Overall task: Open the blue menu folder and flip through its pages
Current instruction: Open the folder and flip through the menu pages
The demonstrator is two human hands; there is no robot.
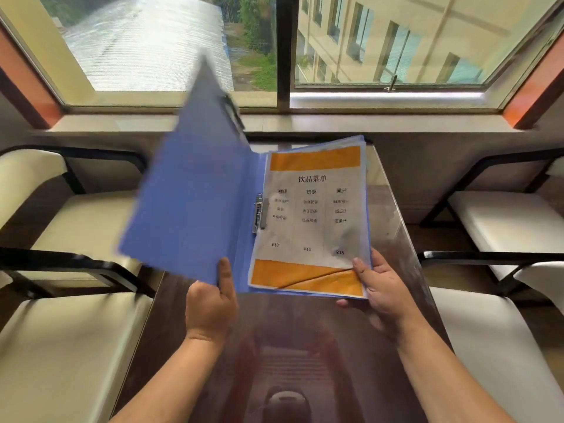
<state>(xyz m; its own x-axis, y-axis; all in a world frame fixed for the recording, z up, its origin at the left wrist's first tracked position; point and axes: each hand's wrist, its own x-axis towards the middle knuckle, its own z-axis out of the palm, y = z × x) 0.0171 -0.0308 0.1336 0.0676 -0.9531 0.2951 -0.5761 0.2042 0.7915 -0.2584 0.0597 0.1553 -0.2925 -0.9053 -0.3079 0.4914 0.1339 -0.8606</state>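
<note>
The blue menu folder point(195, 190) is held open above the table, its front cover swung up and to the left, blurred. My left hand point(210, 303) pinches the cover's bottom edge near the spine, thumb on the inside. The top menu page point(311, 221), white with orange bands and columns of printed text, lies on the right half under a metal clip point(258, 212). My right hand point(381, 288) supports the folder's lower right corner from beneath, thumb on the page corner, which is creased.
A glossy dark wood table point(290, 346) runs forward to a window sill point(366, 123). Cream-cushioned chairs with black frames stand on the left point(70, 346) and right point(503, 221). A large window point(280, 50) fills the back.
</note>
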